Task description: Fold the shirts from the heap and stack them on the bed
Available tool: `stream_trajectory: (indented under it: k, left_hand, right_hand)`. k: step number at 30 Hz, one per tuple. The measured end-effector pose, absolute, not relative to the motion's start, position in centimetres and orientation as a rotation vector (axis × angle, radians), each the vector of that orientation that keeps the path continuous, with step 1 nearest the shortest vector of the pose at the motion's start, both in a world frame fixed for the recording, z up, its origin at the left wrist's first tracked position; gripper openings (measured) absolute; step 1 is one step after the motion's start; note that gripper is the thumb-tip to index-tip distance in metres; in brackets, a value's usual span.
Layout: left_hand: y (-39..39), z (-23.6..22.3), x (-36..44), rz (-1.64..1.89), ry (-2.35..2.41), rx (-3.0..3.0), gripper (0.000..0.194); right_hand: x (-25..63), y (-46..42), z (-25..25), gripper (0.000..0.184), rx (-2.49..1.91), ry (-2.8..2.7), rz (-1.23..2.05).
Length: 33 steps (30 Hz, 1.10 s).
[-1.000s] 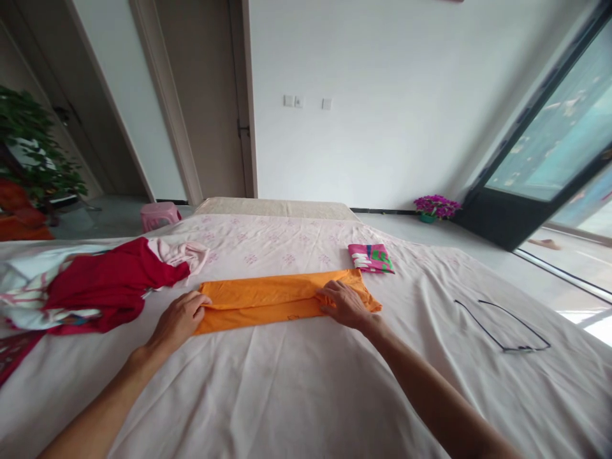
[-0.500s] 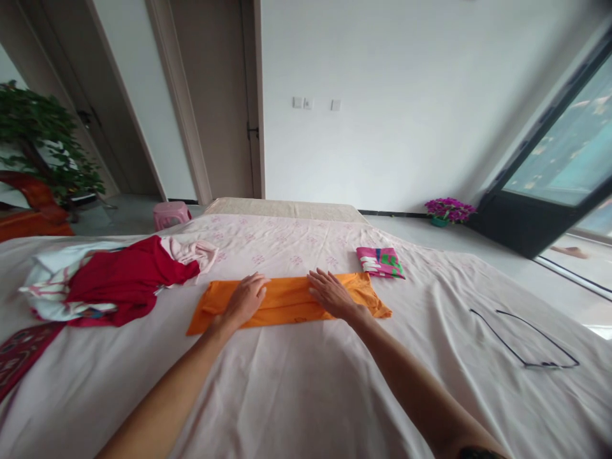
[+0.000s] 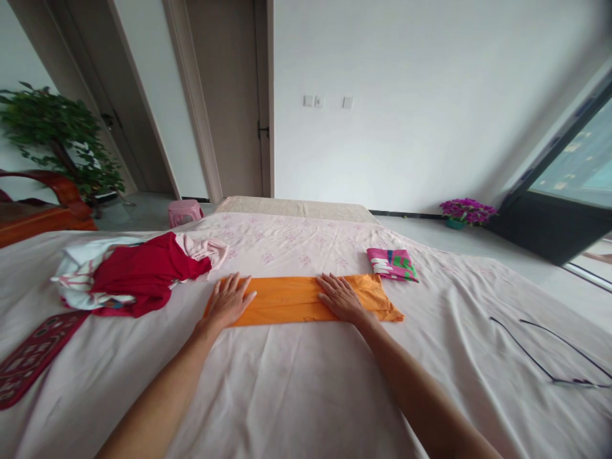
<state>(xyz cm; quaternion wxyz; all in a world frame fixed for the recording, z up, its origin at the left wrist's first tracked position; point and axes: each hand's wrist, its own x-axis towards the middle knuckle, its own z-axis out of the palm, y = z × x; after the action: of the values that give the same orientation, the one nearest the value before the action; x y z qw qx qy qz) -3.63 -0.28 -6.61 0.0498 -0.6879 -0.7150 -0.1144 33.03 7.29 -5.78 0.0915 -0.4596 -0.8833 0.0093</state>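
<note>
An orange garment (image 3: 282,299), folded into a long flat strip, lies crosswise on the pale patterned sheet (image 3: 287,389). My left hand (image 3: 229,301) rests flat on the strip's left end, fingers spread. Toward its right part, my right hand (image 3: 342,298) also presses flat with the fingers apart. The strip's right end is creased and flares past my right hand. Just beyond that end sits a small folded pink garment (image 3: 392,264) with white, blue and green print.
A heap of red (image 3: 138,271), white and pale pink clothes lies on the left. Nearer is a dark red patterned strip (image 3: 38,357). Glasses (image 3: 549,376) rest at the right. Beyond the sheet stand a pink stool (image 3: 185,212) and purple flowers (image 3: 466,210) in a pot.
My left hand has slid left to the orange garment's end, its fingers now more spread. My right hand stays on the right part. The camera view has turned slightly left.
</note>
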Motion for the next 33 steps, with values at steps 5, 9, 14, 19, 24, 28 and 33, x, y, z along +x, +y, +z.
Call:
stream_trajectory:
  k: [5,9,14,19,24,28,33]
  left_hand:
    - [-1.8,-7.0,-6.8,-0.364,-2.271,-1.920,0.057]
    - [-3.2,-6.0,-8.0,-0.626,-2.147,-1.910,0.047]
    - [-5.2,-4.2,-8.6,-0.739,-1.888,-2.246,0.027]
    - [-6.5,-4.3,-9.1,-0.653,-1.813,-2.312,0.021]
    - [-6.6,-4.4,-8.9,-0.640,-1.837,-2.152,0.018]
    - [-7.1,-3.6,-8.3,-0.637,-1.832,-2.031,0.013]
    - [-7.6,-3.4,-7.6,-0.523,-1.898,-2.010,0.014]
  right_hand:
    - [33.1,7.1,-5.4,0.057,-1.364,-2.600,0.084]
    - [33.5,6.3,-4.4,0.063,-1.284,-2.532,0.124]
    - [33.8,4.2,-3.4,0.034,-1.246,-2.388,0.027]
    - [33.5,3.3,-3.6,0.021,-1.277,-2.421,-0.096]
    - [33.3,3.5,-3.7,0.022,-1.325,-2.389,-0.150]
    - [33.5,3.1,-3.5,0.024,-1.259,-2.371,-0.127]
    - [33.7,3.0,-3.5,0.022,-1.187,-2.404,-0.058]
